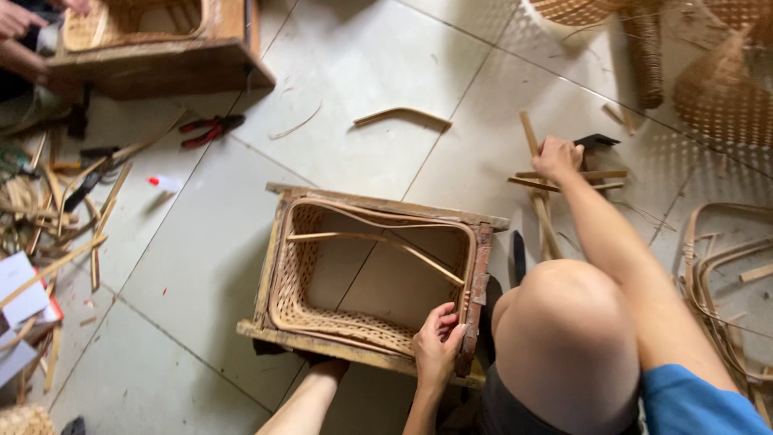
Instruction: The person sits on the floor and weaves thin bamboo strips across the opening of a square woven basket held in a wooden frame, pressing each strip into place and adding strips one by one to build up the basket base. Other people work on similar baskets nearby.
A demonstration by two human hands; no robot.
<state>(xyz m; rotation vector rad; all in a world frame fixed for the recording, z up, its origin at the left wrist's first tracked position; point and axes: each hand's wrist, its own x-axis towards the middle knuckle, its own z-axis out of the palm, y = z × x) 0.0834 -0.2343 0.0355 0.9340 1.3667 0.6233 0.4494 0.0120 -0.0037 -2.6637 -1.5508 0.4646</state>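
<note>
Wooden basket mould [374, 208] is sitting at frame centre; the left hand [437, 345] is pinching its woven rim, while the right hand [557, 156], upper right, is closing around bamboo strips [564, 182].

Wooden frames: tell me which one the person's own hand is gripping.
The nearer wooden frame, centre floor: the left hand grips its woven basket rim. The other frame, top left, sits by a co-worker.

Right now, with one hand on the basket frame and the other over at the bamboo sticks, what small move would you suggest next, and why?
Probably lift one strip from the bamboo sticks and bring it to the wooden frame. The right hand already rests on that pile, the left hand steadies the frame's near corner, and the woven basket inside holds only loose strips across its opening.
</note>
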